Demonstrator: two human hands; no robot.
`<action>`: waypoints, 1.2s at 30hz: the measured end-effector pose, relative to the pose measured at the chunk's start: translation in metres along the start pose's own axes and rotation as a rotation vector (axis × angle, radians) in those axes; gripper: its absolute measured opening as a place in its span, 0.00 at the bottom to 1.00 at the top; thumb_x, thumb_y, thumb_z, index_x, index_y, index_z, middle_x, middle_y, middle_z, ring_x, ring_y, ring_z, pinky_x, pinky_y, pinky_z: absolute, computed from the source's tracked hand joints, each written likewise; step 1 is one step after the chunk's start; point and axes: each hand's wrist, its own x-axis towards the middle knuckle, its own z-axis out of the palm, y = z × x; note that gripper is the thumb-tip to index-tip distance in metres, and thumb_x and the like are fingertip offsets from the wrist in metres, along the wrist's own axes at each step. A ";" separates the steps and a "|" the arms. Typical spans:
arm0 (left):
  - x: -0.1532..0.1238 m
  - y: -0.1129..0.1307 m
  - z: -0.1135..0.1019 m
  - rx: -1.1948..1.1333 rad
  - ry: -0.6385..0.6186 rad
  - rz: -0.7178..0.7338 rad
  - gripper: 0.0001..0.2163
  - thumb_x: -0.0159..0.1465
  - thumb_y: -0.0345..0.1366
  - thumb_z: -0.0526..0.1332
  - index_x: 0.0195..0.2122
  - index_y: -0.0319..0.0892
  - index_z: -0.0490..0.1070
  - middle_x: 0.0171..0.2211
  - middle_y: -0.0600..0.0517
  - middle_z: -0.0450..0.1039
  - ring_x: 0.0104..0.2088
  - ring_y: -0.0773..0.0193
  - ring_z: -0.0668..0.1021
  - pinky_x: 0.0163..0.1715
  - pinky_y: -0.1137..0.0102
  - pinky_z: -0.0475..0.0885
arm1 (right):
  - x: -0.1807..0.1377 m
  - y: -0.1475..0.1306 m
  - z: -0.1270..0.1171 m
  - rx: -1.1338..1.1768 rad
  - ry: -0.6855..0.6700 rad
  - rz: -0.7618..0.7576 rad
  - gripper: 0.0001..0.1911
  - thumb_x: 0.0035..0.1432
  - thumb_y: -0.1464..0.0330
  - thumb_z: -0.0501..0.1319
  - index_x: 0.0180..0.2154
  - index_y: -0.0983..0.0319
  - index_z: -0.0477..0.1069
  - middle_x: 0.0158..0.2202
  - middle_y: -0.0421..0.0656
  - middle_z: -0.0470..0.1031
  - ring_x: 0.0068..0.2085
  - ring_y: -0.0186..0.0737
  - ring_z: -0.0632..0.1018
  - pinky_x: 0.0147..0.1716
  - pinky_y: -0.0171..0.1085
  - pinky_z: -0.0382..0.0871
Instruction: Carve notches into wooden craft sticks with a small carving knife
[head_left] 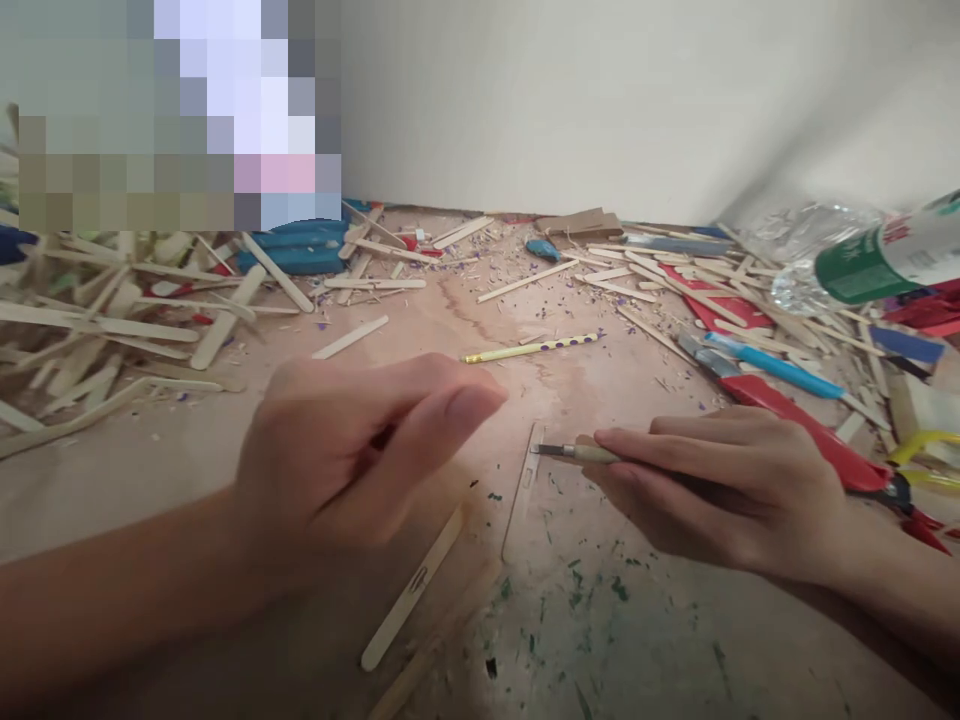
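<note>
Knife (589, 454) tip forward, my right fingers (697, 468) are wrapped around its handle near the blade, probably for control, with the tip at a flat stick (523, 498) on the table (660, 650); my left fingers (397, 385) curl nearby (gripping anything? I cannot tell).

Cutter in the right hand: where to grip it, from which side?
Grip the pale handle of the cutter, coming from the right. Its metal blade points left, over the stick, so the handle looks the safer end; the right hand holds it there.
</note>
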 end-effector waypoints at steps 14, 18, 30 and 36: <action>0.035 0.023 -0.021 0.040 -0.043 -0.070 0.11 0.80 0.40 0.68 0.44 0.50 0.92 0.32 0.60 0.89 0.25 0.70 0.77 0.26 0.74 0.68 | 0.001 -0.001 0.001 0.008 0.190 0.098 0.13 0.87 0.72 0.66 0.54 0.65 0.92 0.34 0.43 0.90 0.28 0.34 0.86 0.27 0.33 0.76; 0.032 0.013 -0.021 0.190 -0.304 0.069 0.12 0.85 0.44 0.68 0.46 0.51 0.91 0.24 0.62 0.80 0.25 0.69 0.78 0.29 0.71 0.68 | -0.001 -0.002 0.001 0.012 0.249 0.167 0.12 0.85 0.70 0.68 0.53 0.62 0.94 0.38 0.44 0.94 0.31 0.38 0.90 0.29 0.34 0.82; 0.009 0.001 -0.009 0.413 -0.630 0.214 0.08 0.80 0.43 0.73 0.58 0.53 0.84 0.39 0.58 0.87 0.36 0.55 0.90 0.34 0.60 0.74 | -0.001 -0.001 -0.001 0.002 0.341 0.272 0.09 0.79 0.69 0.74 0.50 0.58 0.96 0.39 0.45 0.96 0.29 0.40 0.90 0.28 0.33 0.85; -0.002 -0.007 -0.012 0.404 -0.665 0.193 0.20 0.79 0.55 0.79 0.65 0.56 0.81 0.46 0.57 0.91 0.38 0.53 0.91 0.35 0.59 0.73 | -0.002 -0.003 0.000 0.012 0.337 0.293 0.09 0.81 0.69 0.74 0.51 0.59 0.96 0.39 0.44 0.95 0.30 0.39 0.91 0.28 0.32 0.84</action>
